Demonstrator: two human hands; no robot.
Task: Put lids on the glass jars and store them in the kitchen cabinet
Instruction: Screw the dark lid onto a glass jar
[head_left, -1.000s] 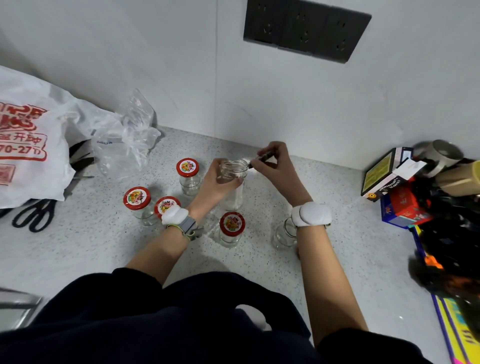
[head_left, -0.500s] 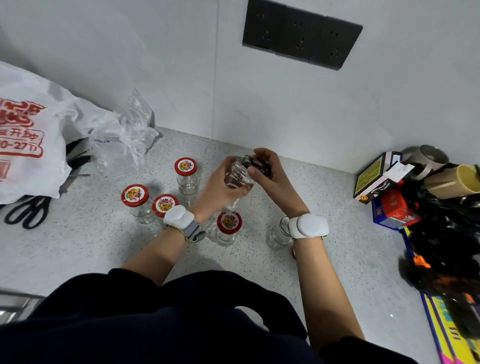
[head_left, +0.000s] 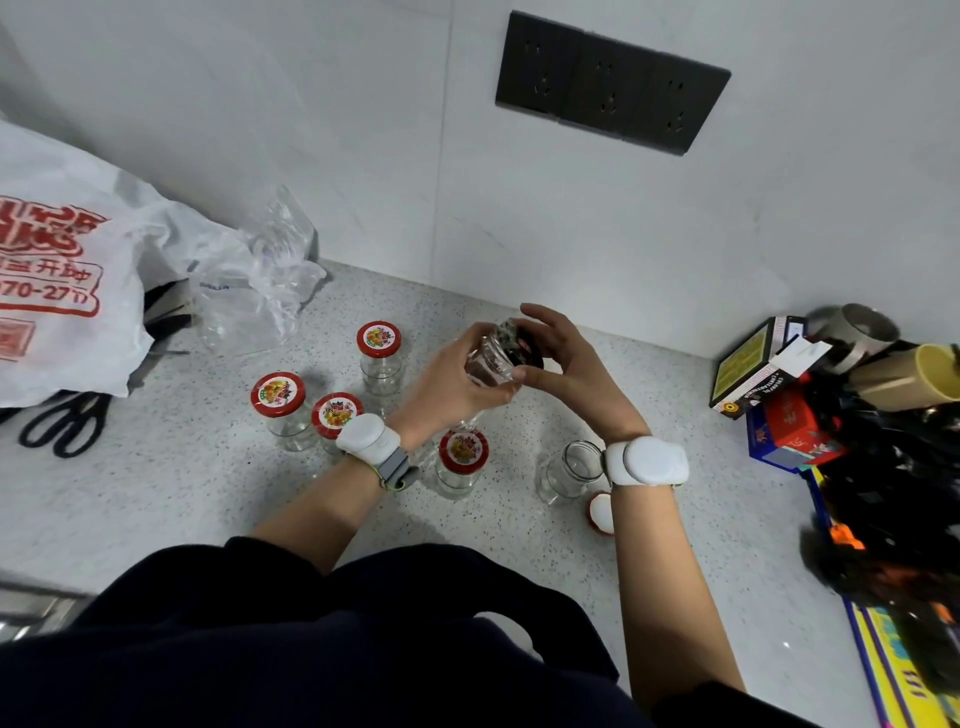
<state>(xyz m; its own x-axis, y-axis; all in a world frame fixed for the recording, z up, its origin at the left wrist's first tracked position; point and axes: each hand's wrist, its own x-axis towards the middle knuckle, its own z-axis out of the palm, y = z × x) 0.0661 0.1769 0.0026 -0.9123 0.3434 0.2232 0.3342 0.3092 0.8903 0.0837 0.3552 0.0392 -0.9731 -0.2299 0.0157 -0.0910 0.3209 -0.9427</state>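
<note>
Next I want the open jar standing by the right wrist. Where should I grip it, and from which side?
Probably round the glass body of the open jar, below the neck, coming in from the near side. It stands upright, so a sideways wrap suits it and leaves the mouth free for the loose lid beside it. A lidded jar stands close on its left.

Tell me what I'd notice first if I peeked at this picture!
First, right in the middle, the left hand holds a glass jar up off the counter while the right hand fits a lid on it. Next, four red-lidded jars stand on the counter, to the left of and below the hands. A big white bag with red print sits at the far left.
</note>
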